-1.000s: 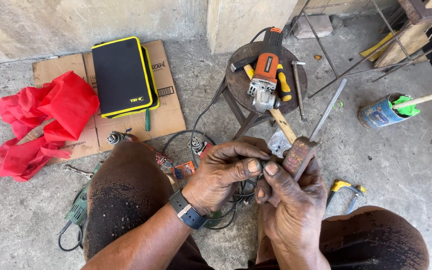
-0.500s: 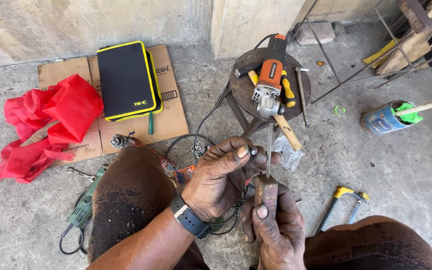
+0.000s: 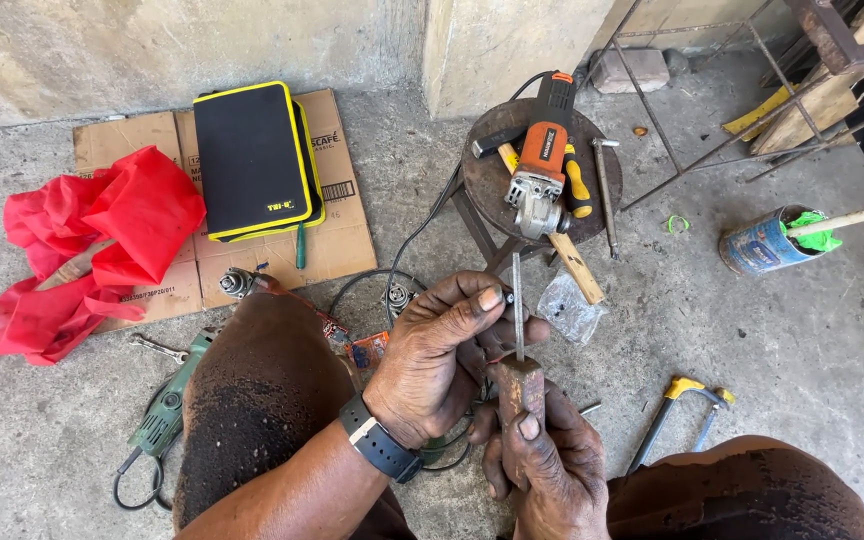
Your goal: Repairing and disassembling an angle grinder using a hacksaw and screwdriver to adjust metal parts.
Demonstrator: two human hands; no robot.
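My right hand (image 3: 544, 462) grips the wooden handle of a thin metal file (image 3: 518, 312), whose blade points away from me. My left hand (image 3: 444, 352) is closed around a small part at the blade's side; the part itself is mostly hidden by the fingers. A dark watch sits on my left wrist. Both hands work between my knees, just in front of a small round metal stool (image 3: 488, 182).
An orange angle grinder (image 3: 542, 170), a hammer and a rod lie on the stool. A black-and-yellow case (image 3: 252, 160) lies on cardboard, red cloth (image 3: 102, 240) to the left. A green power tool (image 3: 164, 412), a hacksaw (image 3: 674, 412), a paint can (image 3: 760, 240) and cables lie about.
My hands have drawn nearer to me, and the file now stands upright in view with its handle in my right fist. The view has shifted slightly.
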